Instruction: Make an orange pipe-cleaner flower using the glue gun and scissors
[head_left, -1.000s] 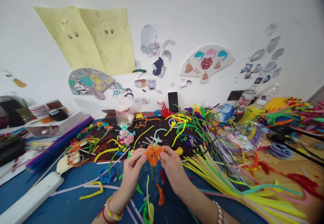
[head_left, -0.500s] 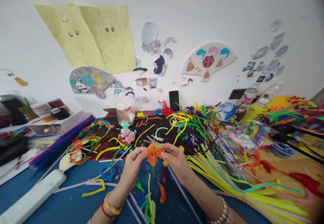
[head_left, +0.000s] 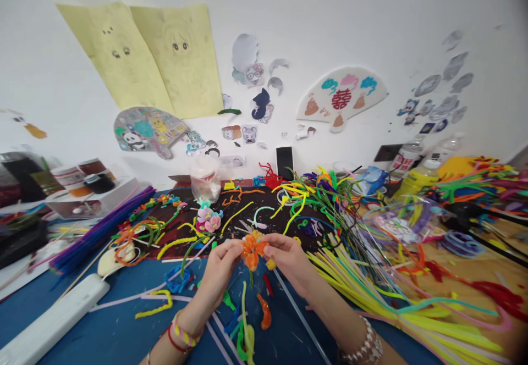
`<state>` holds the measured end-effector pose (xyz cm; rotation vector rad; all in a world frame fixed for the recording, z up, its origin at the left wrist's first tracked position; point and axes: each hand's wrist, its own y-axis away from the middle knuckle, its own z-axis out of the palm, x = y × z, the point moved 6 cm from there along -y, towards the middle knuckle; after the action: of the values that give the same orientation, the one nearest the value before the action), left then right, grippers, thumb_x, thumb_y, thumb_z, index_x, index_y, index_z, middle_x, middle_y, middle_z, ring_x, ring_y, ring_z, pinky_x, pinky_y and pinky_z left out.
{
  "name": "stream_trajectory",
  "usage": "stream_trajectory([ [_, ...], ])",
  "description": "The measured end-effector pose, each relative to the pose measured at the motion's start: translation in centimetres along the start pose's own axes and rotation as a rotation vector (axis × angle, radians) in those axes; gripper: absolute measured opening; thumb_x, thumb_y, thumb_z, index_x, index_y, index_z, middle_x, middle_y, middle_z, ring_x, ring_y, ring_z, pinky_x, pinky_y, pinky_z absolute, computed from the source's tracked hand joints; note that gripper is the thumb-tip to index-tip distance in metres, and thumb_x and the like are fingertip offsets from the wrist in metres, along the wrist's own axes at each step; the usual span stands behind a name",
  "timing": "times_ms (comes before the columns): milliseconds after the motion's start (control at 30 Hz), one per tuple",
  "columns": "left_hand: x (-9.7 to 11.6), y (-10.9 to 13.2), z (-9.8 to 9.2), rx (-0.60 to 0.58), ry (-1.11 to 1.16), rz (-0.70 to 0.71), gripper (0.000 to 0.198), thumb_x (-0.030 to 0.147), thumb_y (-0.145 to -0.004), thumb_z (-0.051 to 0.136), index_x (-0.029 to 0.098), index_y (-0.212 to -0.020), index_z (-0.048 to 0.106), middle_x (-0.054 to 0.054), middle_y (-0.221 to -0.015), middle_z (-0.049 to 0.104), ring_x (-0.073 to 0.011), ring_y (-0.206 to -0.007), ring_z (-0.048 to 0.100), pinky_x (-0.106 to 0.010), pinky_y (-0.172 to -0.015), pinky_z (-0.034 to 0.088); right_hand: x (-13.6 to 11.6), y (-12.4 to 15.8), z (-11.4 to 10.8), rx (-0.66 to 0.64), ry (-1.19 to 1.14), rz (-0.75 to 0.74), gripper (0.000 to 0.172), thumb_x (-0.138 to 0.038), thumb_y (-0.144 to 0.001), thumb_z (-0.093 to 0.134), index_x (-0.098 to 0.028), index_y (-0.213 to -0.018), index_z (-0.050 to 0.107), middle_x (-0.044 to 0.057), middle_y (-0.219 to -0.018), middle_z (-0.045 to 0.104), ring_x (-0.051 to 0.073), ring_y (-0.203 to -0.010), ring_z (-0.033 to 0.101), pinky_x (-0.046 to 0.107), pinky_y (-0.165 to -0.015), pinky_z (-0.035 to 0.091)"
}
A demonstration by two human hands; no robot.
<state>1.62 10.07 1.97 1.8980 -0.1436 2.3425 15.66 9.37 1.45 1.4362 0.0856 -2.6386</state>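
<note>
An orange pipe-cleaner flower is held pinched between the fingertips of the left hand and the right hand, raised above the blue worktop beside loose pipe cleaners.

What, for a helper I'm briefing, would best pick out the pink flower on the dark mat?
At the back of the dark speckled mat, find the clear plastic cup. Just in front of it sits a pipe-cleaner flower, pink and lilac; unlike the orange flower between the left hand and right hand, no hand touches it.
</note>
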Motion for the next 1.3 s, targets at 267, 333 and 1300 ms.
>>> stream_trajectory([
  [267,-0.4,0.0,0.0,-0.01,0.027,-0.015,0.018,0.029,-0.072,0.064,0.012,-0.072,0.068,-0.002,-0.066,0.063,-0.0135,-0.063,0.054,-0.024,-0.062,0.044,0.7,-0.2,-0.2,-0.033,-0.082,0.071,0.022,-0.022,-0.057,0.079,-0.017,-0.077,0.071,0.0,-0.07,0.068,0.012,-0.064,0.058,0.027,-0.066,0.044],
  [333,-0.5,0.0,-0.1,-0.012,0.029,-0.024,0.017,0.029,-0.072,0.064,0.012,-0.071,0.068,-0.002,-0.067,0.064,-0.0131,-0.064,0.054,-0.023,-0.063,0.043,0.8,-0.2,-0.2,-0.044,-0.085,0.08,0.023,-0.023,-0.056,0.079,-0.017,-0.077,0.071,0.0,-0.068,0.067,0.011,-0.063,0.058,0.026,-0.066,0.044],
  [1300,0.9,-0.2,-0.3,-0.067,-0.238,0.034,0.02,0.033,-0.071,0.066,0.014,-0.075,0.07,-0.004,-0.069,0.067,-0.016,-0.066,0.059,-0.025,-0.064,0.046,0.0,-0.1,-0.5,-0.164,0.075,0.127,0.029,-0.021,-0.06,0.076,-0.02,-0.089,0.071,0.001,-0.083,0.071,0.01,-0.067,0.059,0.026,-0.07,0.043],
])
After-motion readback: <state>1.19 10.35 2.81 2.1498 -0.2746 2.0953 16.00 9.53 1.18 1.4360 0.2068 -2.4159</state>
